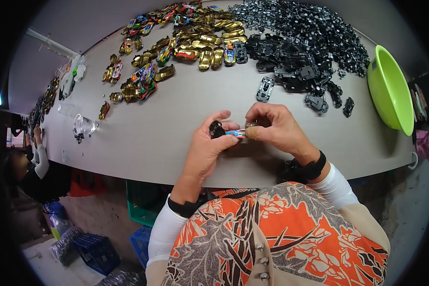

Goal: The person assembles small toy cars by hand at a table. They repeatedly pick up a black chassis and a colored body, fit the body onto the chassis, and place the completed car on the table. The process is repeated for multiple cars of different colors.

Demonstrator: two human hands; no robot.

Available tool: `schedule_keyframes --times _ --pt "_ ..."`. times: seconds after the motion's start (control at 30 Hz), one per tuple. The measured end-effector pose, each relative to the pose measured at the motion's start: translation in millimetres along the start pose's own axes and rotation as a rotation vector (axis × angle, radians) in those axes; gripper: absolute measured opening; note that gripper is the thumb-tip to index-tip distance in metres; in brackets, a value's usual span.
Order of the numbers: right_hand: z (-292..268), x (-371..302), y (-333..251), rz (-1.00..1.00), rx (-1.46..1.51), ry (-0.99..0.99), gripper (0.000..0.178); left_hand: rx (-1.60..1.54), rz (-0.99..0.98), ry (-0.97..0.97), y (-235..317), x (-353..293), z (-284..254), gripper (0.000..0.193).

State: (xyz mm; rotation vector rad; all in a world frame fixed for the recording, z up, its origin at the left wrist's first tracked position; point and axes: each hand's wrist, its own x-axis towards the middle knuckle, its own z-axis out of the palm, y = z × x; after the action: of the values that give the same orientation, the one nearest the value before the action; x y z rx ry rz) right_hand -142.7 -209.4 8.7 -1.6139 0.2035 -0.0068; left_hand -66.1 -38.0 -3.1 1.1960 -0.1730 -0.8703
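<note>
Near the front middle of the table, both my hands meet at a small blue, white and red toy car body [235, 134]. My left hand [201, 148] grips it between thumb and fingers, and a black part [217, 129], perhaps a chassis, also sits in that hand. With thumb and forefinger, my right hand [285, 131] pinches the car's right end; a small brownish or clear piece shows there, too covered to name. Beyond my hands lies a single dark chassis [265, 89].
Gold and coloured car bodies [205, 42] are heaped at the back, black chassis [291, 52] at the back right. A green basin [391, 90] stands tilted at the right edge. Clear cups [84, 125] are on the left. Another person [33, 167] sits far left; crates [96, 252] lie below.
</note>
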Motion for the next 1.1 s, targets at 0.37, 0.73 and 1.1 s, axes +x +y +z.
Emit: schedule_keyframes --times 0.37,0.73,1.1 --pt "-4 4 10 0.196 0.332 -0.266 0.015 0.404 0.329 0.07 -10 -3 4 0.035" --pt "1 3 17 -0.258 -0.458 0.07 0.017 -0.407 -0.122 -0.124 -6 -3 -8 0.055" --pt "5 1 0 -0.082 -0.104 0.018 0.018 -0.106 -0.012 0.046 -1 -11 -23 0.045"
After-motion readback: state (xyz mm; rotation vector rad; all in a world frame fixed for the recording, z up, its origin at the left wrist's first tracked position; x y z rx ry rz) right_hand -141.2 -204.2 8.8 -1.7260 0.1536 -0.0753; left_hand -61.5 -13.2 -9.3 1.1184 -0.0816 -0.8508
